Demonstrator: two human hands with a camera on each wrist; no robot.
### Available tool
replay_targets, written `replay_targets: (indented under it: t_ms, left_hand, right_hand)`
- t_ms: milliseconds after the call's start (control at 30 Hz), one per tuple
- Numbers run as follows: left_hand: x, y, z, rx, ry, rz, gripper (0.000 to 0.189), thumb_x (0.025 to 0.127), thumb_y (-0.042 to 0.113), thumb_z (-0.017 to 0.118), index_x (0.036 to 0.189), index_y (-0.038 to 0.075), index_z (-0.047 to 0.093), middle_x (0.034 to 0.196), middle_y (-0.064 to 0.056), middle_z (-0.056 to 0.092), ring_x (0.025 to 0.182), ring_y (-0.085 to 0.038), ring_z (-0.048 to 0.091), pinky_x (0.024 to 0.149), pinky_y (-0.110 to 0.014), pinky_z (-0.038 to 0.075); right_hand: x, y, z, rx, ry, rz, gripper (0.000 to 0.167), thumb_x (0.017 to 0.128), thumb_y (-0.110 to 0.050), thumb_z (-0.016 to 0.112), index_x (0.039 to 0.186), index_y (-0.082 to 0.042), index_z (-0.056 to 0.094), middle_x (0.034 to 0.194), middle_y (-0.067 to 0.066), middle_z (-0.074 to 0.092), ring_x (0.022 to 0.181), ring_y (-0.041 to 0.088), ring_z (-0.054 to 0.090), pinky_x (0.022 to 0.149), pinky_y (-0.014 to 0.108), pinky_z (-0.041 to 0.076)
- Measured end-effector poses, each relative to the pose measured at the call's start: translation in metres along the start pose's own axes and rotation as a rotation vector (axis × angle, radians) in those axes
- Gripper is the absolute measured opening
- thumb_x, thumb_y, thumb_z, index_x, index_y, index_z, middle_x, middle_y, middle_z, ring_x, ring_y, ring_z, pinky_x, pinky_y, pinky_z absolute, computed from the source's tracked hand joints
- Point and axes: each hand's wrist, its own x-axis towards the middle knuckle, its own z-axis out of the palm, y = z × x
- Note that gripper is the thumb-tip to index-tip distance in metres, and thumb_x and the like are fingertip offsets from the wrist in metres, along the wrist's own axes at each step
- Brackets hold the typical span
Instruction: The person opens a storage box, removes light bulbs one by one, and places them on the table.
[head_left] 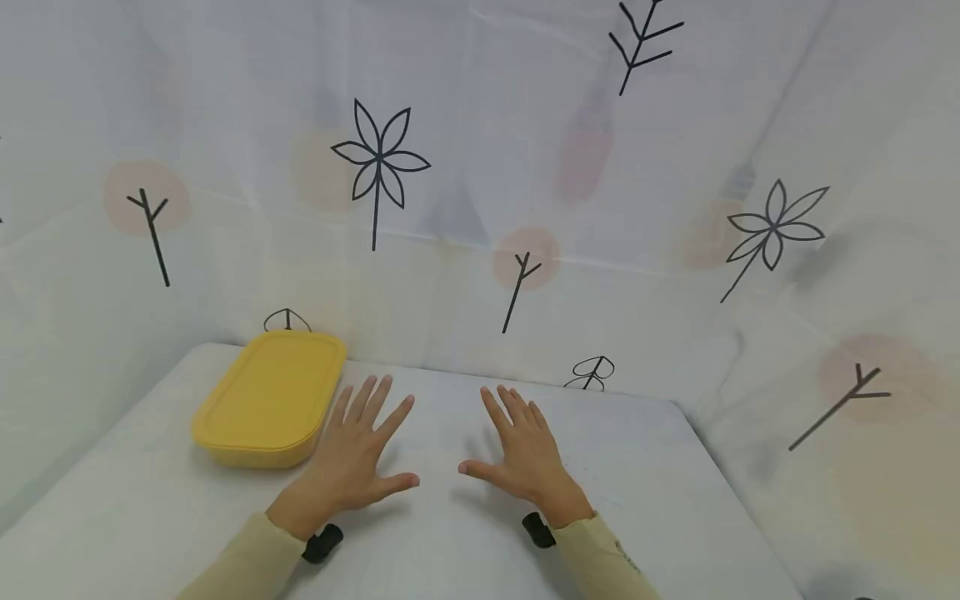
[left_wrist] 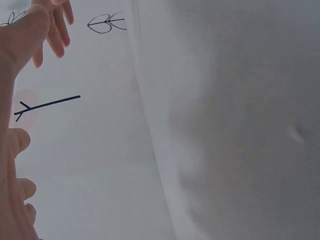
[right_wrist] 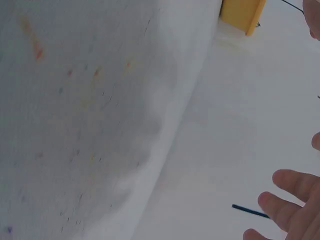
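Spread wide over the white table, my left hand (head_left: 348, 458) has straight fingers and holds nothing. Just left of it lies a yellow lidded box (head_left: 273, 392), its lid on. My right hand (head_left: 525, 458) is also spread with straight fingers, a little way to the right, and nothing is in it. In the left wrist view the left hand (left_wrist: 20, 55) shows along the left edge. Part of the yellow box (right_wrist: 241, 15) appears at the top of the right wrist view, and fingers of the right hand (right_wrist: 295, 210) show at lower right.
A white table (head_left: 450, 550) lies under both hands, with small coloured stains in the right wrist view. Behind it hangs a pale curtain (head_left: 465, 167) printed with black plant drawings and soft pink spots. A black strap piece (head_left: 322, 543) sits at the left wrist.
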Motion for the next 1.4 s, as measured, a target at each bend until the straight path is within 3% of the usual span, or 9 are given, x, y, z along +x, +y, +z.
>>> replay_targets:
  t_ms: [200, 400, 567, 867, 1400]
  left_hand:
    - [-0.012, -0.006, -0.01, -0.053, 0.069, 0.022, 0.101, 0.073, 0.081, 0.052, 0.151, 0.019, 0.031, 0.156, -0.018, 0.019, 0.143, -0.038, 0.013, 0.115, -0.059, 0.008]
    - [-0.031, -0.017, -0.021, -0.094, 0.116, -0.003, 0.1, 0.073, 0.079, 0.054, 0.15, 0.018, 0.032, 0.157, -0.016, 0.015, 0.144, -0.036, 0.01, 0.113, -0.059, 0.011]
    - [-0.042, -0.029, -0.028, -0.121, 0.161, -0.016, 0.1, 0.072, 0.076, 0.06, 0.148, 0.015, 0.036, 0.156, -0.017, 0.02, 0.142, -0.039, 0.017, 0.113, -0.058, 0.012]
    - [-0.062, -0.056, -0.035, -0.124, 0.194, -0.052, 0.099, 0.07, 0.073, 0.064, 0.146, 0.014, 0.04, 0.154, -0.016, 0.024, 0.139, -0.04, 0.021, 0.115, -0.054, 0.01]
    - [-0.078, -0.098, -0.04, -0.12, 0.198, -0.079, 0.098, 0.067, 0.063, 0.074, 0.144, 0.011, 0.041, 0.147, -0.026, 0.031, 0.135, -0.045, 0.026, 0.113, -0.059, 0.014]
  right_hand:
    - [0.007, -0.019, 0.001, 0.043, 0.01, -0.036, 0.108, 0.071, -0.086, 0.046, 0.155, -0.025, 0.014, 0.155, 0.009, 0.027, 0.143, 0.025, 0.022, 0.114, 0.051, 0.024]
    - [0.017, -0.041, 0.003, 0.084, 0.004, -0.079, 0.107, 0.072, -0.085, 0.046, 0.155, -0.031, 0.007, 0.155, 0.006, 0.026, 0.143, 0.022, 0.023, 0.114, 0.048, 0.026]
    - [0.026, -0.057, 0.006, 0.1, -0.01, -0.107, 0.106, 0.073, -0.085, 0.046, 0.155, -0.029, 0.009, 0.155, 0.006, 0.026, 0.142, 0.023, 0.025, 0.112, 0.049, 0.029]
    - [0.044, -0.086, 0.013, 0.148, -0.011, -0.164, 0.105, 0.074, -0.081, 0.05, 0.155, -0.026, 0.012, 0.153, 0.007, 0.029, 0.139, 0.024, 0.031, 0.109, 0.047, 0.035]
    - [0.07, -0.13, 0.026, 0.239, -0.055, -0.134, 0.104, 0.074, -0.081, 0.051, 0.154, -0.029, 0.009, 0.152, 0.005, 0.032, 0.135, 0.023, 0.038, 0.106, 0.043, 0.04]
